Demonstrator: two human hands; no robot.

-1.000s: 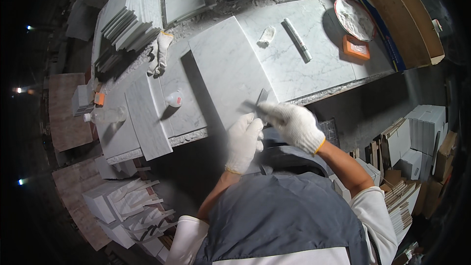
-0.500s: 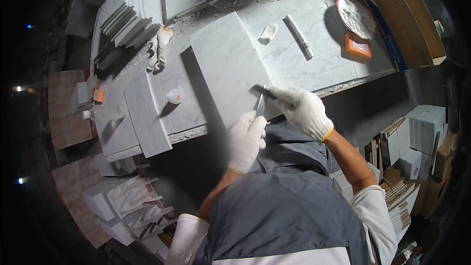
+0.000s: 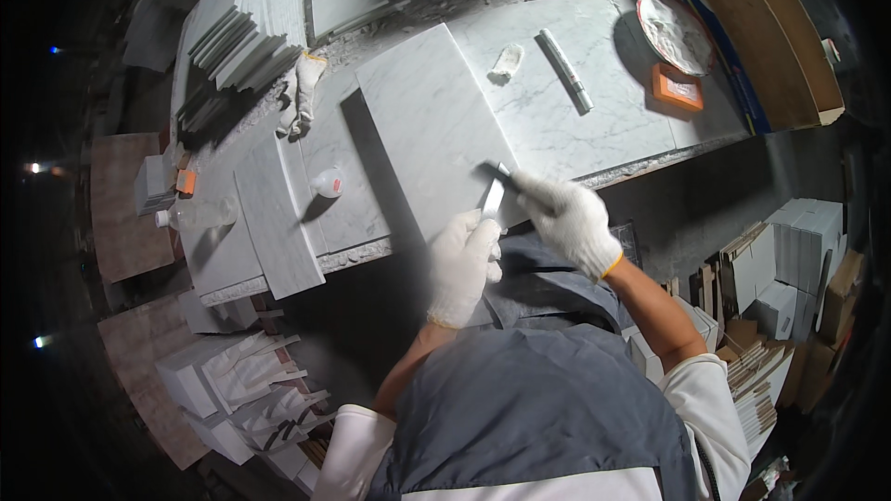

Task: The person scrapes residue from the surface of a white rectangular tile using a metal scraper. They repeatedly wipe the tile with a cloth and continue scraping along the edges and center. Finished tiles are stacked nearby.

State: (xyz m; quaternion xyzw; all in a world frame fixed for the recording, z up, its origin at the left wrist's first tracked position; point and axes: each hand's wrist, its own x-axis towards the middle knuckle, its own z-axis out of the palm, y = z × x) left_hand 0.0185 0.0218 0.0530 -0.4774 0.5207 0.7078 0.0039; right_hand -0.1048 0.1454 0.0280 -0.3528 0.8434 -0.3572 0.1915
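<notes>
My left hand (image 3: 462,267), in a white knitted glove, is closed on a narrow shiny metal blade (image 3: 493,199) that points up and away. My right hand (image 3: 571,223), gloved alike with a yellow cuff edge, grips a dark, flat bar-shaped tool (image 3: 489,169). The blade's tip meets or overlaps the dark bar; whether they touch is hard to tell. Both hands are at the near edge of a pale marble slab (image 3: 432,111), which lies raised above the bench. The tool handles, if any, are hidden inside my gloves.
On the marble-topped bench (image 3: 594,28) lie a marker-like tube (image 3: 564,70), an orange block (image 3: 677,86) and a bowl of white paste (image 3: 675,32). Further left stand a small bottle (image 3: 328,183), a clear bottle (image 3: 200,213) and stacked tiles (image 3: 246,23). White boxes (image 3: 803,241) are at right.
My right hand has shifted slightly down and toward me with the dark bar. The metal blade has turned a little, showing a broader, brighter face. The slab has not moved.
</notes>
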